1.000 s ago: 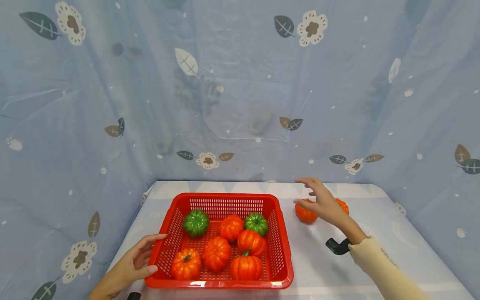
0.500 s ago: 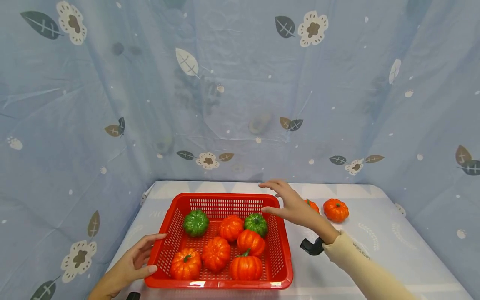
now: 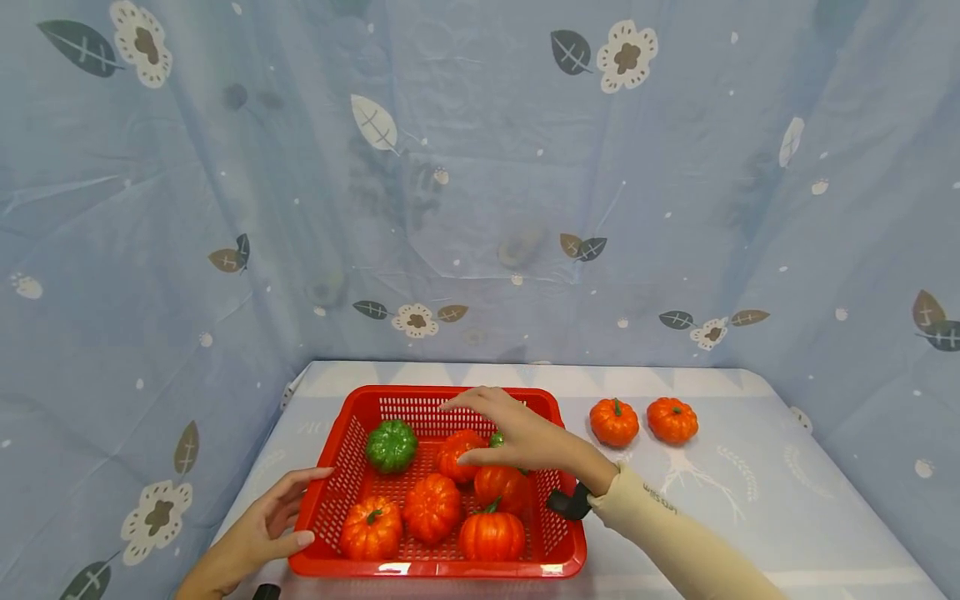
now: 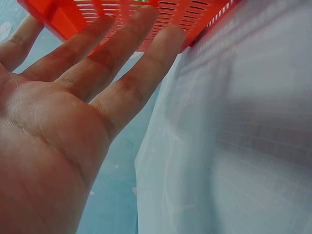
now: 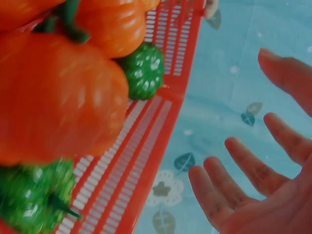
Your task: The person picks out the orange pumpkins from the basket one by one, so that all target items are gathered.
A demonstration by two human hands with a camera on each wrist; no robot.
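Note:
A red slatted plastic basket (image 3: 420,569) holds several orange toy pumpkins (image 3: 432,508) and two green ones (image 3: 392,447). My left hand (image 3: 262,525) is at the basket's left side, and its fairly straight fingertips touch the red wall in the left wrist view. Over the basket's right half hovers my right hand (image 3: 517,437), fingers spread and palm bare. It partly covers the second green pumpkin (image 3: 496,439) in the head view. From the right wrist, an orange pumpkin (image 5: 63,102) looms large beside that green pumpkin (image 5: 34,200), and the hand's fingers are apart from both.
Two more orange pumpkins, a left one (image 3: 614,422) and a right one (image 3: 672,420), sit on the pale tablecloth (image 3: 750,533) right of the basket. A blue patterned curtain (image 3: 480,208) encloses the table's back and sides. A black wrist mount (image 3: 570,503) hangs below my right wrist.
My right hand has swept left, from beside the two pumpkins on the table to above the basket, carrying nothing. Both table pumpkins are now uncovered. The left hand and the basket stay put.

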